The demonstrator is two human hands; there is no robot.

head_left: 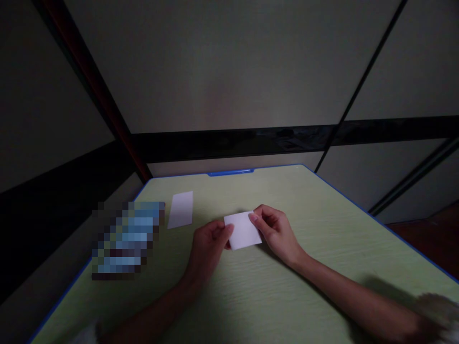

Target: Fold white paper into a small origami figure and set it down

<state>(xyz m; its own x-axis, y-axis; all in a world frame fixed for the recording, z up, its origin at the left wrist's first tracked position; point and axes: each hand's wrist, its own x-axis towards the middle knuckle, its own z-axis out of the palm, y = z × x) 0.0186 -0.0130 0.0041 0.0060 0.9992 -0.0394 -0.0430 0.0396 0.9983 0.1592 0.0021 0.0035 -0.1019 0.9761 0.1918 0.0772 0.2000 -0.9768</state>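
Note:
A small white piece of paper (244, 231) is held up between my two hands, a little above the table. My left hand (211, 243) pinches its left edge, thumb on top and fingers behind. At the upper right corner, my right hand (274, 231) grips the same paper between thumb and fingers. Whether the paper is folded I cannot tell. Another white sheet of paper (181, 210) lies flat on the table, to the left of and beyond my left hand.
The pale greenish table (287, 188) has a blue rim and a blue handle-like strip (231, 172) at its far edge. A blurred-out bluish object (129, 239) lies at the table's left. Light panels with a dark band (233, 143) stand right behind the table.

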